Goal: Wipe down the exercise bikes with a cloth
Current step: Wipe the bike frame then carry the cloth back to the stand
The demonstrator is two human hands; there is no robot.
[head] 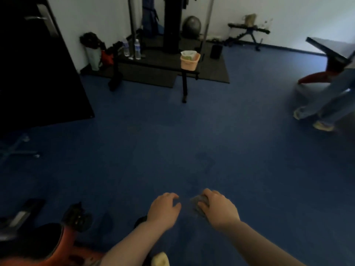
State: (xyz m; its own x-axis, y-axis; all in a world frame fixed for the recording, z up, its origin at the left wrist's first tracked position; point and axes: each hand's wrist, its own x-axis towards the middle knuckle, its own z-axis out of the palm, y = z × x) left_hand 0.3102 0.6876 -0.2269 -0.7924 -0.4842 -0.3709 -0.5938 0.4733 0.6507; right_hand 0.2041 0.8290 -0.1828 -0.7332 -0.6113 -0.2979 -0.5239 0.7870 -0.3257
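My right hand [218,208] is held out low over the blue floor, closed around a small grey cloth [199,201] that pokes out past the fingers. My left hand [163,208] hovers just to its left with curled, loosely spread fingers and nothing in it. An orange and black exercise bike [57,242] fills the bottom left corner, below and left of my left arm. Part of a second red and black bike [330,62] shows at the right edge.
A person in jeans [326,104] stands at the right. A black bench [153,64] ahead carries water bottles and a pink basket [190,61]. A dark mat, weight rack and grey ball stand by the far wall. A black door [34,64] is on the left.
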